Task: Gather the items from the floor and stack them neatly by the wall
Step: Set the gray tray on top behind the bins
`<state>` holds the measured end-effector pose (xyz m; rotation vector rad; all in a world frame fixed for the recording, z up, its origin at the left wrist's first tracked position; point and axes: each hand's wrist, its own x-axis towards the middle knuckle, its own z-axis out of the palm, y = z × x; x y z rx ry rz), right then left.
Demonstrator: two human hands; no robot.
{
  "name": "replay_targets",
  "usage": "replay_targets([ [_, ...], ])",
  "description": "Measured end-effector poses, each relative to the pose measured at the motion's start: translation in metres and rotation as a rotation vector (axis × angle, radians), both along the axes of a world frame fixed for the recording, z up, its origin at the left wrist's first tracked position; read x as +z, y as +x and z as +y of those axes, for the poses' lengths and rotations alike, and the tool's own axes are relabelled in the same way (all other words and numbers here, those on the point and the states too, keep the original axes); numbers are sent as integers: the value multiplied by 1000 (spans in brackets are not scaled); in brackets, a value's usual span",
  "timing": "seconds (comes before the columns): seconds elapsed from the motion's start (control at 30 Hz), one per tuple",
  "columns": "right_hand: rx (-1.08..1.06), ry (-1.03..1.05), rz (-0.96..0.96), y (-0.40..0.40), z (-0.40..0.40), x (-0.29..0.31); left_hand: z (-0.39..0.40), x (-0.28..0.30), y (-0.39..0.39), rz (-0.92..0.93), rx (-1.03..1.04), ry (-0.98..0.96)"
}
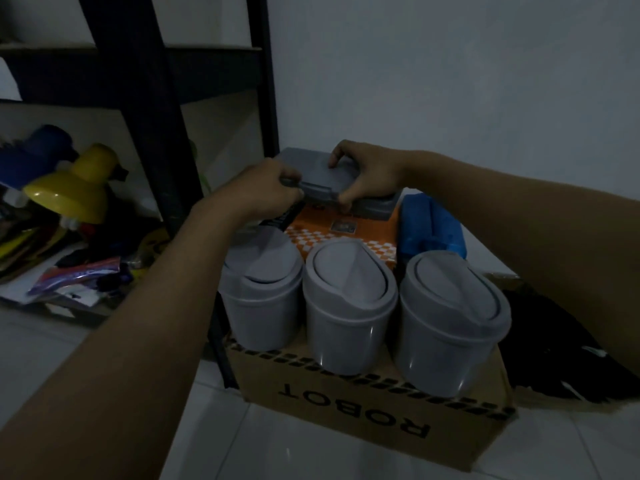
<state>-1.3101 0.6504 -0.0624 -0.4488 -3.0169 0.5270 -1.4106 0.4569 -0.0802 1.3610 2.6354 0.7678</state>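
Atop cardboard box (363,407): 3 grey bins (349,299).

Dim rm, low light. Plain pale wall (450,81) fills 12 to 3 o'clock. White tiled floor (270,441) w/ faint reflections at 6. Dark shelf frame (152,109) at 11, its uprights against the wall; a lower shelf board (41,292) at 9.
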Motion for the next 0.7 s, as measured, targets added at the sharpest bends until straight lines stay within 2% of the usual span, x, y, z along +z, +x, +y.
replay_targets([
  [0.2, -12, -4, -112, -6, 17, -31, 15, -11, -2, -25, -48, -193],
  [0.33, 9, -17, -111, -4, 22, -38, 17, -10, -5, -9, -37, -243],
  [0.7, 19, 114, -79, -3, 40, -45, 46, -9, -21, -32, -8, -322],
])
